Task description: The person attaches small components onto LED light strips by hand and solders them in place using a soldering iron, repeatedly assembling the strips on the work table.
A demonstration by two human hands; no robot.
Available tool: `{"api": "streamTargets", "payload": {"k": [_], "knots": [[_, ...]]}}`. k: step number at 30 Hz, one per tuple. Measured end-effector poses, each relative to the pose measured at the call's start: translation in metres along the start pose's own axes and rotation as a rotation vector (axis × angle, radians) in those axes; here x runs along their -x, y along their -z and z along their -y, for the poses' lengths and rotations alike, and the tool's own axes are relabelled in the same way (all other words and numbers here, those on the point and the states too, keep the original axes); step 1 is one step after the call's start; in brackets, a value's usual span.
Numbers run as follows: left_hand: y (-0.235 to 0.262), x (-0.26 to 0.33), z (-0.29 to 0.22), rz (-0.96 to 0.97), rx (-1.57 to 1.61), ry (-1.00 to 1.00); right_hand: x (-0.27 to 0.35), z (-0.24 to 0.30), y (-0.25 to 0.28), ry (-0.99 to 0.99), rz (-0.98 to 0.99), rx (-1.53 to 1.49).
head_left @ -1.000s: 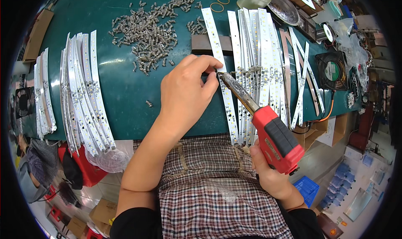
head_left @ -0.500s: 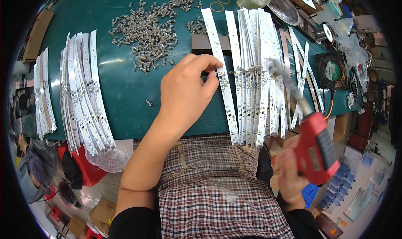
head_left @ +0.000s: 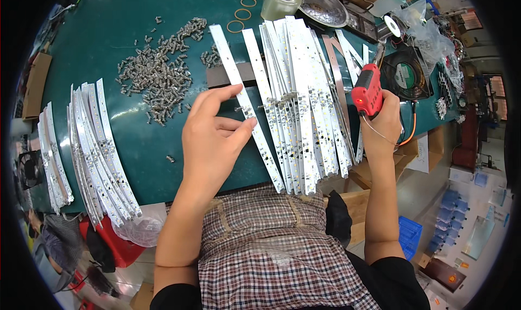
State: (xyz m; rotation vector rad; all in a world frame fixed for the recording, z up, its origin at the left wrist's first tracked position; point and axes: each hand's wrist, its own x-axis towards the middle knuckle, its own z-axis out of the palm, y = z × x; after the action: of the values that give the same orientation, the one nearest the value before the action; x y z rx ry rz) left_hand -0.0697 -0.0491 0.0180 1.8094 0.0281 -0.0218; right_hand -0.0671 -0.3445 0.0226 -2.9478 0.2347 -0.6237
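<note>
My left hand (head_left: 211, 131) is spread beside a white LED strip board (head_left: 261, 147). Its forefinger and thumb are apart, their tips at the strip's left edge and surface. Between them a small metal fitting (head_left: 239, 109) sticks out from the strip. My right hand (head_left: 382, 120) is wrapped around a red and black soldering gun (head_left: 368, 90), which points away from me; a small light glows on its back and a thin wire runs into it. Its tip is hard to make out. Right of the single strip lies a thick bundle of LED strips (head_left: 304, 125), with similar fittings across the middle.
A pile of small metal fittings (head_left: 157, 74) lies on the green table (head_left: 163, 169). More LED strips (head_left: 100, 147) are grouped at left. Under the strips' upper part is a brown block (head_left: 218, 77). A tape roll (head_left: 281, 3), metal dish (head_left: 323, 6) and fan (head_left: 404, 74) stand beyond.
The soldering gun has swung up and away from the strips, to the table's right side. My left forefinger and thumb have spread apart. The whole view has shifted.
</note>
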Motion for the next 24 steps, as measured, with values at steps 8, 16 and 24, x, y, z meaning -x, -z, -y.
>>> {"api": "streamTargets", "payload": {"k": [8,16,24], "knots": [[-0.015,-0.012,-0.045,0.235,0.154,-0.063,-0.005,-0.005,0.003,-0.014,-0.117,-0.104],[-0.055,-0.020,-0.038,0.095,-0.216,-0.254,0.022,0.020,0.081,-0.278,-0.125,-0.862],[0.017,-0.019,-0.021,-0.188,-0.708,-0.286,0.056,0.048,0.128,-0.373,0.086,-0.954]]}}
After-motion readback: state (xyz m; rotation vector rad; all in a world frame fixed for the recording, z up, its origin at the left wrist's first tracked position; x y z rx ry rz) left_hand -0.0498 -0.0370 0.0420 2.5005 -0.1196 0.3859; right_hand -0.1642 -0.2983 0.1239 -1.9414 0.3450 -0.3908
